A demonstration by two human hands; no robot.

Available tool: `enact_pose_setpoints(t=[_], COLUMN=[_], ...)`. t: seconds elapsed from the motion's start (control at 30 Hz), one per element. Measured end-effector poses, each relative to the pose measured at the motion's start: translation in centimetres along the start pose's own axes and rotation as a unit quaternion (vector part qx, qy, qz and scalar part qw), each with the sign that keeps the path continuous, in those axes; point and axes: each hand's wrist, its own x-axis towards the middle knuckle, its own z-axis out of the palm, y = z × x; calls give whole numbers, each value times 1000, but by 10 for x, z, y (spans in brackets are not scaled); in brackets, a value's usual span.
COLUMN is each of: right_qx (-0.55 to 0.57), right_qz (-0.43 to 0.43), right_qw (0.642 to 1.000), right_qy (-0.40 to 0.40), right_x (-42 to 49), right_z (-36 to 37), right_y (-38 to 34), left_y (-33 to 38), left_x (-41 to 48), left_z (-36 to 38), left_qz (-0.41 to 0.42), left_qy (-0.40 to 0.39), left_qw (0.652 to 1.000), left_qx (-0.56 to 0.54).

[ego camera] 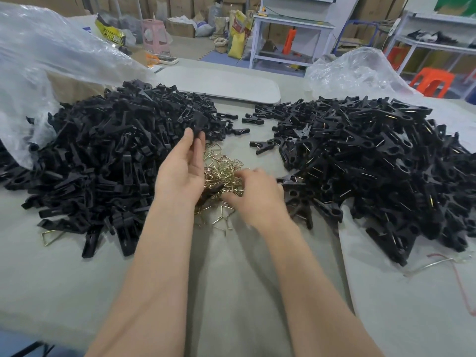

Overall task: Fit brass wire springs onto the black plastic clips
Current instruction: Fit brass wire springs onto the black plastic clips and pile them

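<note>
Grey table (64,279), black clips (103,155), cartons (181,7) behind

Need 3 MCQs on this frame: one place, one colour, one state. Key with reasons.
1. Where does the heap of brass springs lie?
A) between the left black pile and the right black pile
B) on top of the left black pile
C) on top of the right black pile

2. What colour is the stool at the far right?
A) green
B) white
C) orange

3. What is the left hand doing?
A) lying flat and empty
B) pinching a black clip
C) gripping a brass spring

Key:
1 A, the springs sit on the cloth in the gap between both piles.
2 C, its seat and legs are orange.
3 B, its fingertips hold a black piece above the springs.
</note>
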Motion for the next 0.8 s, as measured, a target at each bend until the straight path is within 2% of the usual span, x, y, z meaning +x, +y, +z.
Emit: enact_pose_setpoints(t=[0.07, 0.23, 0.37, 0.43, 0.5, 0.57, 0.6, 0.63, 0.7, 0.8], right_qx=[-11, 103, 135, 232, 384, 530, 567, 578, 557, 498], right_qz=[-10, 19, -35, -21, 25, 66, 76, 81, 74, 48], right_qw=[999, 992, 987, 965, 913, 836, 811, 804, 818, 857], right_qy=[37, 70, 84, 122, 138, 124, 120, 118, 120, 125], right_x=[2, 4, 2, 3, 5, 6, 5, 5, 6, 5], right_z=[7, 2, 3, 0, -8, -16, -19, -21, -22, -20], right_y=[-6, 0, -3, -3, -1, 3, 5, 8, 11, 12], left_y=[-2, -7, -11, -11, -13, -19, -23, -29, -39, -46], left_x=[-4, -4, -4, -6, -7, -6, -6, -5, -5, -9], left_z=[1, 1, 2, 3, 4, 5, 6, 6, 4, 3], left_qz=[-28, -61, -86, -101, -112, -102, -80, -48, 2, -26], left_qy=[-13, -5, -17, -39, -50, -48, -46, -49, -75, -136], left_qw=[999, 996, 995, 993, 991, 994, 993, 983, 941, 906], left_qx=[-31, -66, -37, -55, -57, 6, 75, 168, 331, 401])
